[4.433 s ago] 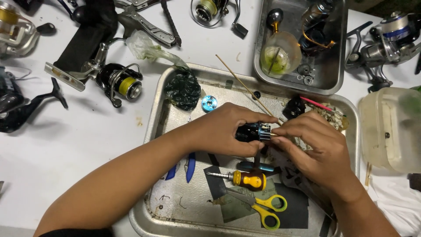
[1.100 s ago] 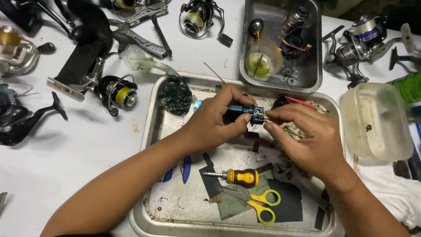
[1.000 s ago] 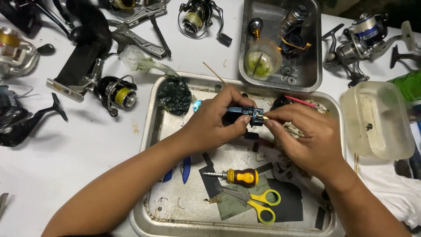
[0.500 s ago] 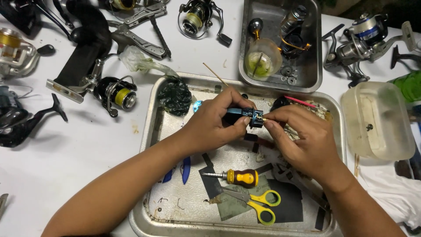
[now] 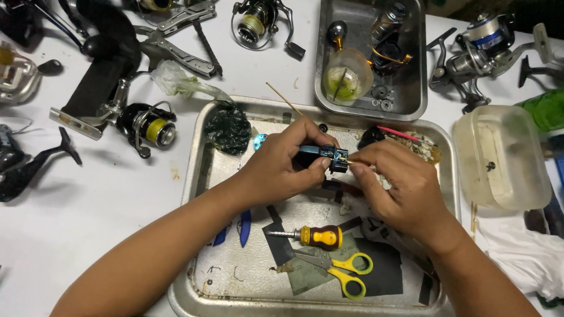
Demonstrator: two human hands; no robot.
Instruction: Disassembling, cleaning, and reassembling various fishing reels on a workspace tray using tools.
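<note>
A small dark-blue and black reel part (image 5: 320,155) is gripped over the middle of the big dented steel tray (image 5: 200,176), clamped in the left hand (image 5: 282,167) with thumb and fingers curled tight round its body. At the part's 3 o'clock end, the fingertips of the right hand (image 5: 399,185) are pinched nearly shut on something tiny, a pin or screw maybe, though it's too small to be made out properly.

So the step in hand looks like small-piece fiddling on that part: something is being seated into or pulled out of the end of it. The next move probably calls for the part to be held dead steady while the pinch is worked straight along its axis, since anything dropped gets lost in the clutter below.

At 6 o'clock from the hands, a stubby screwdriver with a yellow and brown handle (image 5: 314,236) and yellow-handled scissors (image 5: 343,273) are lying in the tray on dark scraps. A black spinning reel with a yellow spool (image 5: 147,125) is parked at 9 o'clock on the white table (image 5: 88,223), and a cloudy plastic tub (image 5: 502,155) at 3 o'clock.
</note>
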